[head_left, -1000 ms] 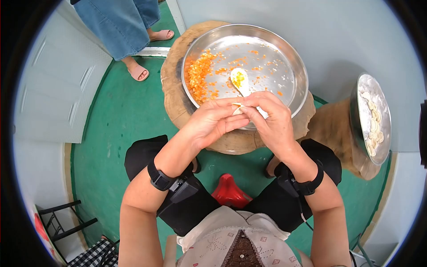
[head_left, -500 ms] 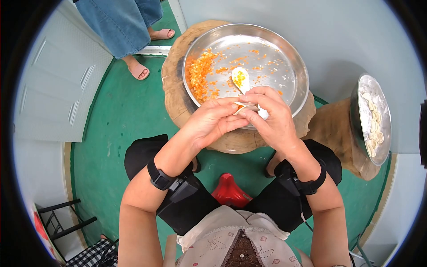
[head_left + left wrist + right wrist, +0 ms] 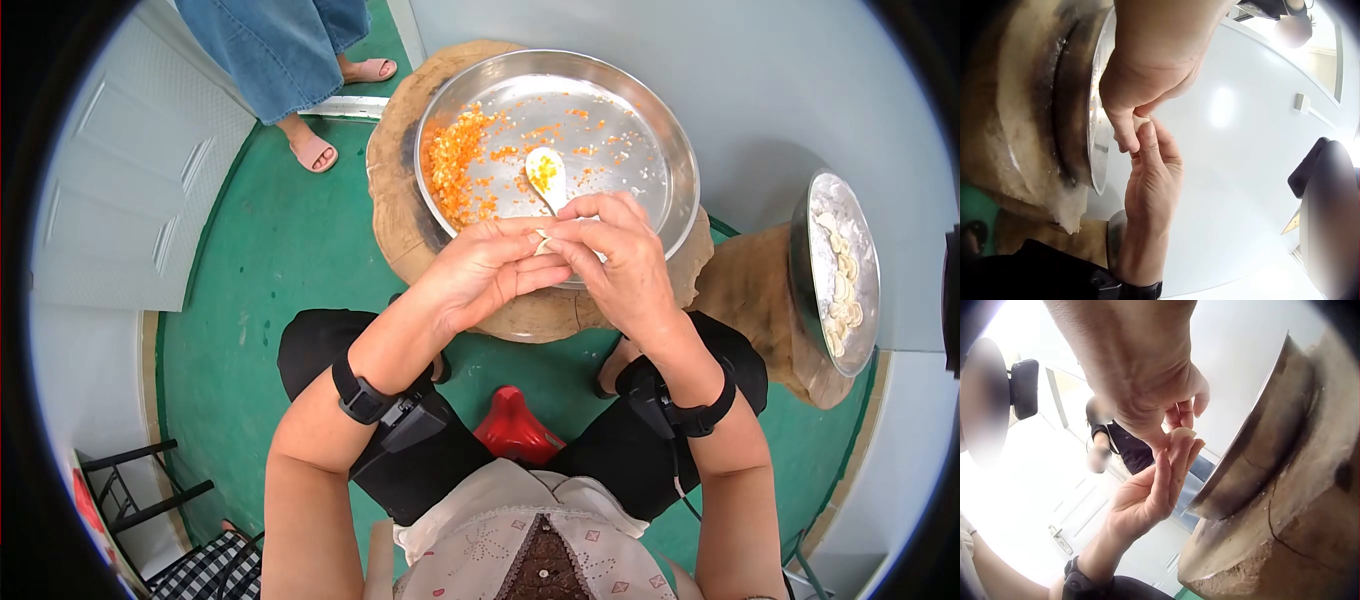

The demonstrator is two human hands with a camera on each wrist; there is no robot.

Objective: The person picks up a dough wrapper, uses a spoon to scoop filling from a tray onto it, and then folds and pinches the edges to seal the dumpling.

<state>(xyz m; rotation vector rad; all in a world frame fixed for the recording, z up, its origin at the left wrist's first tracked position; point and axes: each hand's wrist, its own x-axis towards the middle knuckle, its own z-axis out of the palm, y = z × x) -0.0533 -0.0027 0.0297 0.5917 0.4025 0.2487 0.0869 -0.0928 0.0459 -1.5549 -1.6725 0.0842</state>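
Note:
Over the near rim of the wide steel pan (image 3: 640,110), both hands work on a small pale dumpling (image 3: 543,241). My left hand (image 3: 478,272) holds it at its fingertips, palm turned up. Coming from the other side, my right hand (image 3: 628,262) pinches the wrapper's edge between thumb and index finger. In the right wrist view the pale dough (image 3: 1184,432) shows on the left fingertips; in the left wrist view the fingers cover most of it. A white spoon (image 3: 545,172) with bits of filling lies in the pan, its handle running toward the right hand.
Chopped orange and white filling (image 3: 457,160) is heaped at the pan's left, with scattered crumbs. The pan sits on a wooden stump (image 3: 395,200). At right, a floured metal bowl (image 3: 826,190) holds several dumplings (image 3: 842,290). Another person's legs (image 3: 270,55) stand at upper left.
Half a second ago the wrapper gaped with orange filling showing; now its edges are drawn together and the filling is hidden. The right fingers shifted along the edge. The spoon stays put.

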